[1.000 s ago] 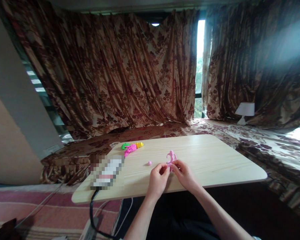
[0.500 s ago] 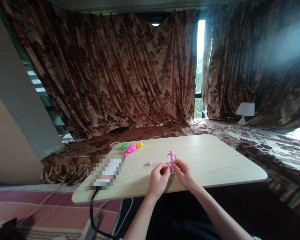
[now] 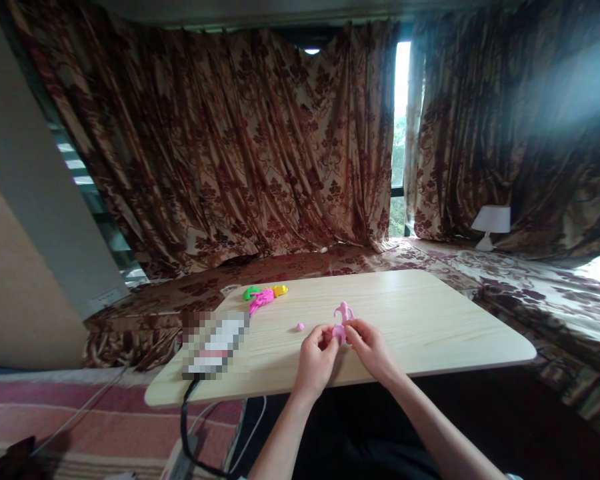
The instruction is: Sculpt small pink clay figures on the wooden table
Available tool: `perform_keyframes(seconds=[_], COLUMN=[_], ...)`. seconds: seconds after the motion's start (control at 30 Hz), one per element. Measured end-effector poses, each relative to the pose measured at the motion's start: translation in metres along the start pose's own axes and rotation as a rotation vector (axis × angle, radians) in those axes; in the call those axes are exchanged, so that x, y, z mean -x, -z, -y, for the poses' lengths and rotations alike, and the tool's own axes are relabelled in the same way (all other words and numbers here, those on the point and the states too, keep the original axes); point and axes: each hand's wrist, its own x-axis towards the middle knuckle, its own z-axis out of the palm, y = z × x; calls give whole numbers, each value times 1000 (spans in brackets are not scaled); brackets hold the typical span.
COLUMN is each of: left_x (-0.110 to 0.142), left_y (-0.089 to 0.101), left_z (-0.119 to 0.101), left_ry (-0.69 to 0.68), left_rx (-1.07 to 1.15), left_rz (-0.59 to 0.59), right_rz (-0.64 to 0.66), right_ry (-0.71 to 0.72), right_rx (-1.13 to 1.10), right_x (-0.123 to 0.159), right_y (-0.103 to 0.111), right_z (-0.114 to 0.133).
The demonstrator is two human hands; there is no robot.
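Observation:
A small pink plastic figure [image 3: 342, 318] is held upright just above the light wooden table [image 3: 430, 320]. My left hand [image 3: 316, 357] pinches its lower part from the left, fingers curled. My right hand [image 3: 371, 347] grips it from the right, also with closed fingers. A tiny pink ball-shaped piece [image 3: 300, 327] lies on the table just left of my hands.
A cluster of green, pink and yellow plastic pieces [image 3: 263, 294] lies at the table's far left. A blurred-out flat object [image 3: 215, 343] with a black cable [image 3: 185, 427] sits at the left edge. Patterned curtains hang behind; a white lamp [image 3: 490, 223] stands far right.
My hands have shifted slightly on the pink figure, its lower part now more visible between my fingers. Everything else stays as it was.

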Motion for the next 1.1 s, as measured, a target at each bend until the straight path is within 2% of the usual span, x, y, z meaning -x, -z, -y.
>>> perform_keyframes(seconds=[0.13,0.37,0.47,0.6,1.0,1.1], left_x=[0,0,1,1,2,2], left_y=[-1,-1,0,0,0,0], left_z=[-1,-1,-1,-2,-4,-4], left_ry=[12,-7,-2,-7,-26,-13], left_rx=[37,-24,-28,-57,-108,-91], left_rz=[9,1,-7,-2,21,16], right_rz=[5,-48,-49,-19,-24,-49], right_ry=[50,29,-3,27,34,-10], right_rx=[-8,6,-1,-30,-27,-17], right_x=[0,0,0,0,0,-1], right_y=[-2,-2,-1,-1,-1,1], right_z=[-2,-12,-8,-2,-1,0])
